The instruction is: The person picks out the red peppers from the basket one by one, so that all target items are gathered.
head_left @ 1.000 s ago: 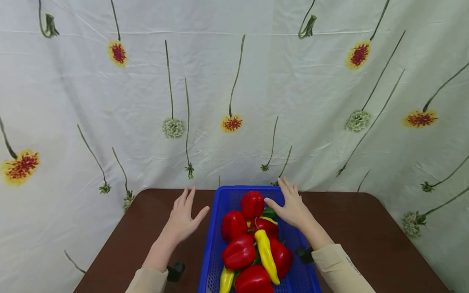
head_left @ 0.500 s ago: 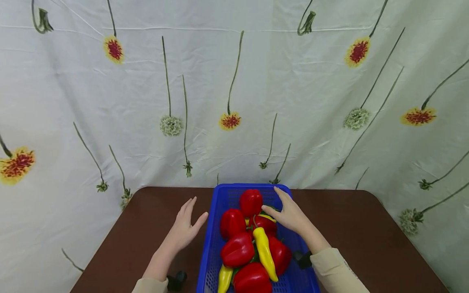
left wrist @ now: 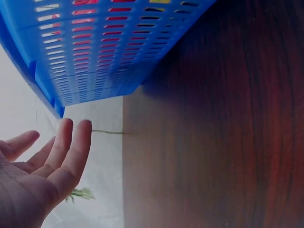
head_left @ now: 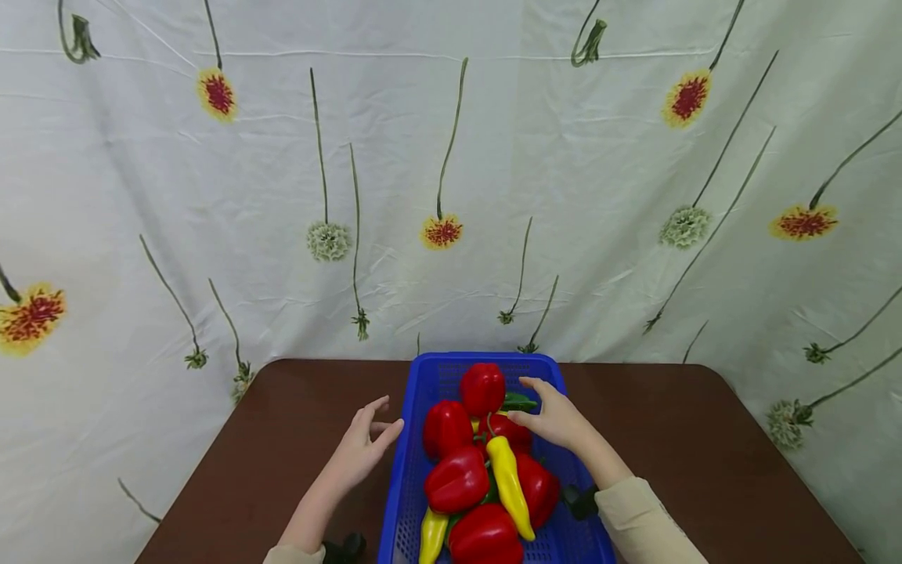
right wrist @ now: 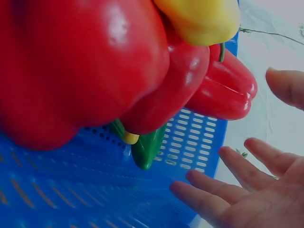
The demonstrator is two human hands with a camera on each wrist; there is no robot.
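We count at least six red peppers (head_left: 456,480) and two yellow peppers (head_left: 510,487) in one basket (head_left: 486,356); our left grip (head_left: 362,446) and right grip (head_left: 557,417) are loosely spread.

No readable text, label, brand, number or sign anywhere

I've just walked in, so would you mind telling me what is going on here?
A person has both hands at a blue basket on a brown table, but neither hand holds anything. The left hand is by the basket's left side; the right hand is over its far right part, near a green vegetable. Red peppers lie heaped inside, with a long yellow pepper resting on top.
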